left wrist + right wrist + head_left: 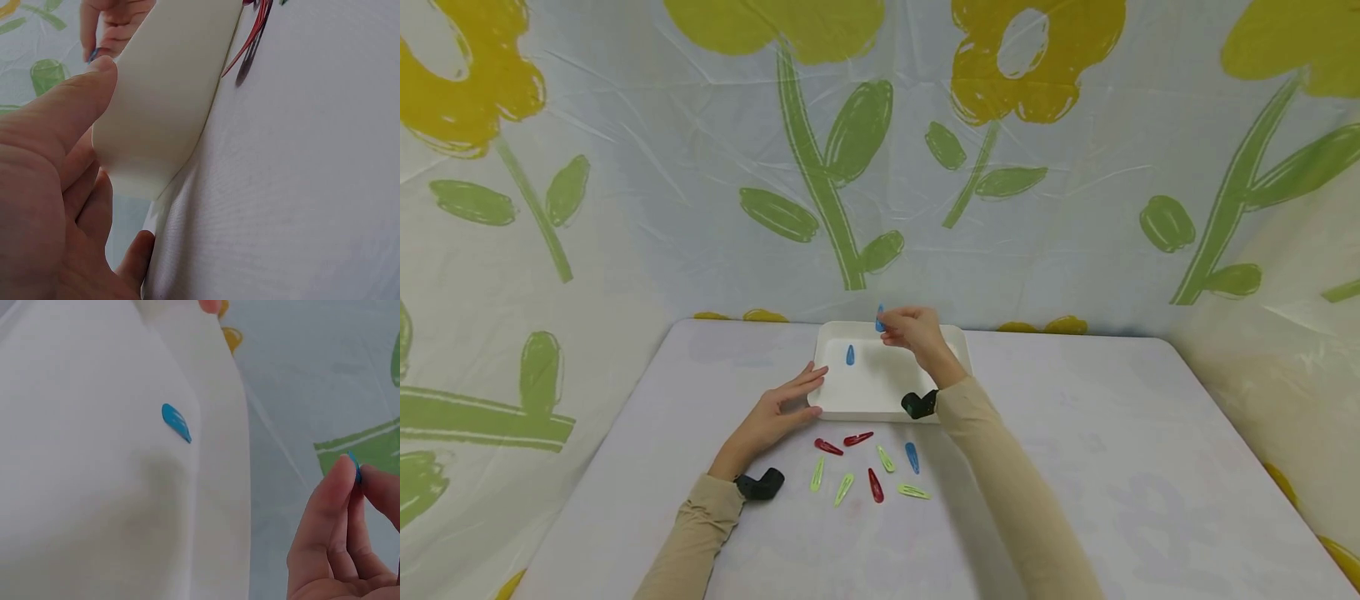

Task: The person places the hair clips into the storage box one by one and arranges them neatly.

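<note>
My right hand (917, 333) pinches a blue snap hair clip (880, 319) between thumb and fingertips, above the far side of a white tray (880, 400). In the right wrist view the pinched clip (356, 467) shows edge-on. Inside the tray lies another blue hair clip (850, 355), toward the left. My left hand (778, 410) rests at the tray's left side with fingers spread, fingertips touching its rim and corner. The left wrist view shows the thumb of the left hand (69, 119) against the tray wall (169, 94).
In front of the tray are several loose hair clips: red ones such as the red clip (876, 485), lime-green ones such as the green clip (843, 489), and a blue clip (912, 457). A flower-printed curtain (700, 167) hangs right behind the white table (1075, 467).
</note>
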### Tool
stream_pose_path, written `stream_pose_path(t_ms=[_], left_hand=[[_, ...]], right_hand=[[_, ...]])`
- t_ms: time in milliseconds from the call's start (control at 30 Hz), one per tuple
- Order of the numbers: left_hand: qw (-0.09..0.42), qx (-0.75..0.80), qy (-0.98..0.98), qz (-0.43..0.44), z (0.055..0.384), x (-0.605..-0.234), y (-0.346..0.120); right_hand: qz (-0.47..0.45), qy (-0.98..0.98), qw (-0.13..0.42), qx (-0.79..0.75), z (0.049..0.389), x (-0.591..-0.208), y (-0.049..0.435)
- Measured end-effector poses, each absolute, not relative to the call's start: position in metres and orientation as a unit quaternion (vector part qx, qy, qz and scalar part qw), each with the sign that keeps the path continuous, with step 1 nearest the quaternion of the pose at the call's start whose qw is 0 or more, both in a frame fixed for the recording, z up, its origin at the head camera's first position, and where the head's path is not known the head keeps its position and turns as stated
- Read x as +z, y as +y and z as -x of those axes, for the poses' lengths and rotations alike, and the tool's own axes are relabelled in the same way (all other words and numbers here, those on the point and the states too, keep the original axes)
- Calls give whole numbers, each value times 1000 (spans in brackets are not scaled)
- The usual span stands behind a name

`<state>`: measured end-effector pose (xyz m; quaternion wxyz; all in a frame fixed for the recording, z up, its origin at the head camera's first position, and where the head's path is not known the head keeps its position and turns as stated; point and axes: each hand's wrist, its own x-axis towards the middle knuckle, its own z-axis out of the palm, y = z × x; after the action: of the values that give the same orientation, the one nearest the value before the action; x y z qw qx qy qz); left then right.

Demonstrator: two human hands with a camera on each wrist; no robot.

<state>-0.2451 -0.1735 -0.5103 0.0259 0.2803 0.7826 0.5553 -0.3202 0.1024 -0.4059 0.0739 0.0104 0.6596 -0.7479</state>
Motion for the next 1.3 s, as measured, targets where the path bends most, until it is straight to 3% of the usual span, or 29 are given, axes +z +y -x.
stream_pose_path(t_ms=[1300], left_hand=[[22, 561, 779, -281, 244, -510, -172]], right_hand=[[-109, 738, 149, -649, 346, -449, 94]])
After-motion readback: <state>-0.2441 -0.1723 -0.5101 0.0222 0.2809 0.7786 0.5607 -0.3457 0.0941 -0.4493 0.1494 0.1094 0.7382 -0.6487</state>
